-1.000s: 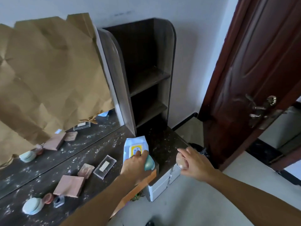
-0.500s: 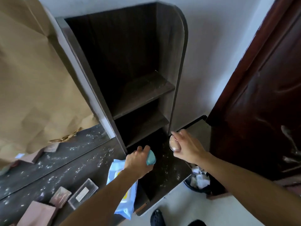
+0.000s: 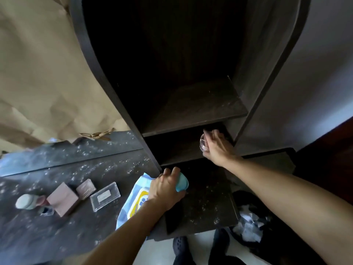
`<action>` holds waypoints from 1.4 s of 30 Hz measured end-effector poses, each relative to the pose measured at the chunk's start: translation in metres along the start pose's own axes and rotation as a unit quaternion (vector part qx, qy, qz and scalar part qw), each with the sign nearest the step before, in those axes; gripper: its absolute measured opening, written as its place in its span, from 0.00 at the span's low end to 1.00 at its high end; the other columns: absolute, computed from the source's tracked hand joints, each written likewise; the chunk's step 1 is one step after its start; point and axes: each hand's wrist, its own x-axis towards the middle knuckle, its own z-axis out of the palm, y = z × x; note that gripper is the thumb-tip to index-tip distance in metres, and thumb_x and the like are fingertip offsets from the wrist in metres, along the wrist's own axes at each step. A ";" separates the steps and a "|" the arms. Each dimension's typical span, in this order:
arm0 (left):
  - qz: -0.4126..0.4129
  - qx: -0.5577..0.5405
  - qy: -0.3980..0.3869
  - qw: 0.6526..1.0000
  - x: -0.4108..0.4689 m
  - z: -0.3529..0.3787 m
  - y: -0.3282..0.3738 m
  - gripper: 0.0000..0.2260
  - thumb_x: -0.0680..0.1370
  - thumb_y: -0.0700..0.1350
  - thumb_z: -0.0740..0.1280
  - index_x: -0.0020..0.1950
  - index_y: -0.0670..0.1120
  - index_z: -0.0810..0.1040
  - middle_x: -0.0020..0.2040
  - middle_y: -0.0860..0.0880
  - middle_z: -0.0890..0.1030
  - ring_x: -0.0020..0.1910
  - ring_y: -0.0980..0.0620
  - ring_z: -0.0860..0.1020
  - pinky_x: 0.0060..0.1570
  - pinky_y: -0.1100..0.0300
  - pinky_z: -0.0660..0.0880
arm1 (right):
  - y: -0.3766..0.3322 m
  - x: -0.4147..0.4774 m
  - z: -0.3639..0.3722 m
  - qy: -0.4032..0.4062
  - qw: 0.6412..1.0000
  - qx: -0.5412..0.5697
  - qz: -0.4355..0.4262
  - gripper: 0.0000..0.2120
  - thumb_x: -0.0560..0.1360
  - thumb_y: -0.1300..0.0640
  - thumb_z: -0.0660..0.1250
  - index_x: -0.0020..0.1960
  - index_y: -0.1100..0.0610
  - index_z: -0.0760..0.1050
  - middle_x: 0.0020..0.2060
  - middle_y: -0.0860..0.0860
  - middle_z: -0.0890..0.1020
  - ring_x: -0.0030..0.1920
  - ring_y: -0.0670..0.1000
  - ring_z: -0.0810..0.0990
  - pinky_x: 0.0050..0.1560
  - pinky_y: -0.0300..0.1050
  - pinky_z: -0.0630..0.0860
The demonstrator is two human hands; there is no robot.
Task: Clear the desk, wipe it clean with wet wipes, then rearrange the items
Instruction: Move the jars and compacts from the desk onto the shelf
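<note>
Left hand [image 3: 165,188] grips teal object [image 3: 181,183] (wipes pack [image 3: 135,200] beneath); right hand [image 3: 216,149] holds clear jar [image 3: 203,145] at shelf [image 3: 200,109].

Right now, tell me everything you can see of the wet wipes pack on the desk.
The wet wipes pack is a soft plastic pouch, pale blue and white with a yellow label. It lies on the dusty dark desk, beside the foot of the shelf unit. The left hand, gripping a teal rounded object, and its forearm cover part of it.

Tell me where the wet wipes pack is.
In the head view, the wet wipes pack is at the front edge of the desk, just right of the clear case, partly hidden under the left hand.
</note>
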 end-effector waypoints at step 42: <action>-0.011 -0.128 0.049 0.990 0.119 -0.008 0.099 0.31 0.69 0.45 0.74 0.70 0.46 0.65 0.60 0.42 0.72 0.55 0.41 0.76 0.53 0.49 0.74 | 0.116 -0.086 0.015 -0.002 0.995 -0.009 -0.101 0.14 0.75 0.53 0.62 0.60 0.55 0.74 0.60 0.49 0.74 0.60 0.50 0.73 0.45 0.48 0.78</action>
